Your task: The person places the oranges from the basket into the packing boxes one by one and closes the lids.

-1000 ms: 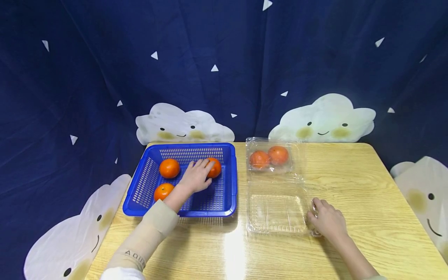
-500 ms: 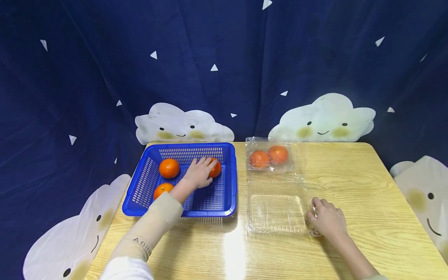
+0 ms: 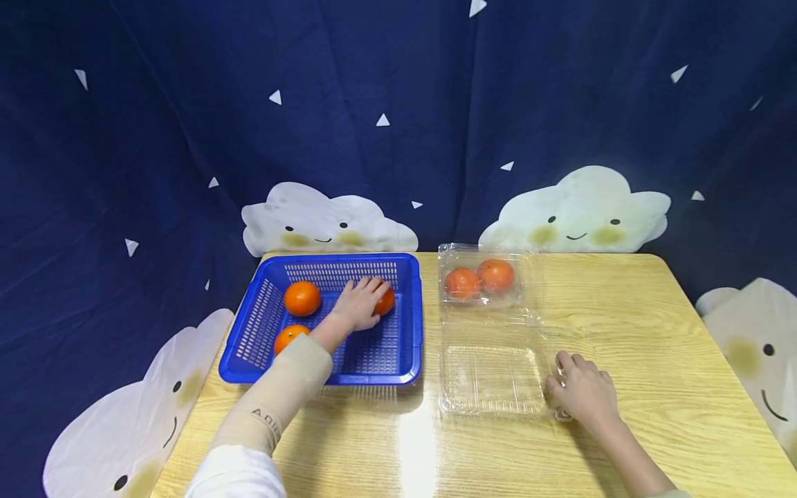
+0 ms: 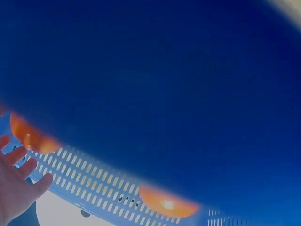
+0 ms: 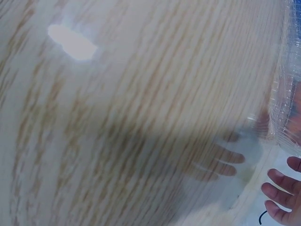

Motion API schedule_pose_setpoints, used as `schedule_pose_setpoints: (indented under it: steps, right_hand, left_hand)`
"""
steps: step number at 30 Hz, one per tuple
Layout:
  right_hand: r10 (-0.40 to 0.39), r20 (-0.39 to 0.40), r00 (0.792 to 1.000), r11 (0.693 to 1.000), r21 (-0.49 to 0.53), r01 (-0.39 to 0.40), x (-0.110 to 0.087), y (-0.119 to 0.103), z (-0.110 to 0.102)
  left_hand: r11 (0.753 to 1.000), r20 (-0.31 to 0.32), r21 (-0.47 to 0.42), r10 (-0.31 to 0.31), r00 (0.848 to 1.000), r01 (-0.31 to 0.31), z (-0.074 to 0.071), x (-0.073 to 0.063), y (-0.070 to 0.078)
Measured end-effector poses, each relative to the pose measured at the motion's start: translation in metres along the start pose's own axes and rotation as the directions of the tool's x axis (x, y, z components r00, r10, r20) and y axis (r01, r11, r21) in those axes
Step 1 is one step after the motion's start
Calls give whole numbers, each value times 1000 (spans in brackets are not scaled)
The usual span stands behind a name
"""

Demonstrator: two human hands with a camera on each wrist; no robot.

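Inside the blue basket [image 3: 414,360], my left hand [image 3: 356,304] reaches over a round orange fruit [image 3: 387,299]. Its fingertips lie over the top of that fruit, with the thumb at its near side. The left wrist view shows this left hand [image 4: 16,186] with spread fingers beside an orange fruit [image 4: 33,136]. Two more fruits, the upper one [image 3: 301,299] and the lower one [image 3: 290,337], sit at the basket's left. My right hand [image 3: 585,391] pinches the right edge of a clear plastic container [image 3: 492,380], its other fingers [image 5: 277,193] loose in the right wrist view.
The container lies unfolded, and two orange fruits [image 3: 496,275] sit in its far half. Both basket and container stand on a wooden table [image 3: 629,311]. A dark blue curtain [image 3: 349,62] with white clouds hangs behind and at the sides.
My left hand has shifted slightly to the right and away from me, further over the fruit. The fruit stays in place, and my right hand and the container have not visibly moved.
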State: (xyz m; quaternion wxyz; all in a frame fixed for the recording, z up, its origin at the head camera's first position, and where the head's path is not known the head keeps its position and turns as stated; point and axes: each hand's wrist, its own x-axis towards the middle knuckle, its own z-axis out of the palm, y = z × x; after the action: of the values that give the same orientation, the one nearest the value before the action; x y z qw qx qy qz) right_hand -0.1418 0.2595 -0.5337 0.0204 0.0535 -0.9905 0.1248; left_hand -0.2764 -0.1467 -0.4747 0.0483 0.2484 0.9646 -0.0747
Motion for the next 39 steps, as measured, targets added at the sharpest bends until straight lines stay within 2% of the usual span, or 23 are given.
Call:
schedule_pose_setpoints:
  steps: [9, 20, 31, 32, 36, 38, 39]
  right_hand:
    - [7, 10, 1000, 1000, 5, -7, -1, 0, -1]
    - [5, 6, 1000, 1000, 16, -5, -1, -1, -1]
    - [2, 2, 1000, 1000, 17, -2, -1, -1, -2]
    - [2, 2, 1000, 1000, 17, -2, -1, -1, -2]
    - [3, 9, 1000, 1000, 16, -3, -1, 0, -1]
    - [3, 10, 1000, 1000, 16, -3, -1, 0, 0]
    - [3, 10, 1000, 1000, 16, -3, -1, 0, 0]
  left_hand:
    - [1000, -32, -16, 0, 999, 0, 13, 6, 2]
    - [997, -23, -69, -44, 999, 42, 22, 9, 4]
    - [999, -108, -25, -23, 994, 21, 26, 10, 9]
    - [1000, -143, -7, -20, 989, 19, 44, 18, 4]
    - [1000, -181, 2, -28, 983, 29, 47, 18, 6]
    - [999, -200, 1, -32, 979, 33, 48, 18, 7]
    - [999, -177, -9, -39, 983, 38, 31, 10, 14]
